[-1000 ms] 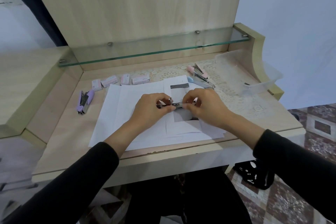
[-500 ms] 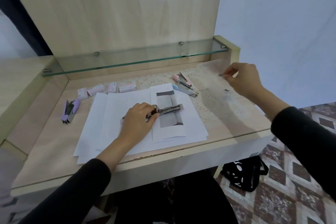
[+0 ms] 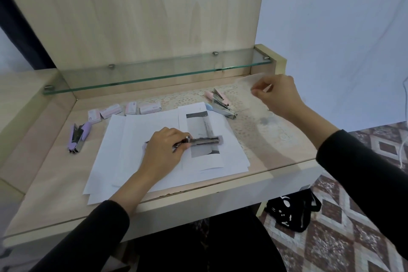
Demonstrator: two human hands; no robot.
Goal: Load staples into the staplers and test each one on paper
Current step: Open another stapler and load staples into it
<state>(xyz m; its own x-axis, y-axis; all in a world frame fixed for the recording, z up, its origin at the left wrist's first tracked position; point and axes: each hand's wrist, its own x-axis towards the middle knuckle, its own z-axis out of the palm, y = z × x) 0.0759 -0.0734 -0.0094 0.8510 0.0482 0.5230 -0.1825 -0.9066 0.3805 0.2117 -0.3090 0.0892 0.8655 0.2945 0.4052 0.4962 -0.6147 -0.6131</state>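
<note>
Desk (image 3: 55,183) has clear tub (image 3: 247,81), dark bit (image 3: 263,120) inside. My right hand (image 3: 278,95) curls at its rim, grip unclear; left hand (image 3: 163,152) grips stapler (image 3: 205,141).

Soft, cool, fairly even light covers the tabletop (image 3: 55,183), with one faint, broad shadow near its right edge. The right hand (image 3: 278,95) is slightly motion-blurred. The glass shelf (image 3: 154,75) shows mild sheen. Wide-angle distortion bends the frame edges.

Head camera looks down and forward, close over paper (image 3: 143,130) on desk (image 3: 48,183).
</note>
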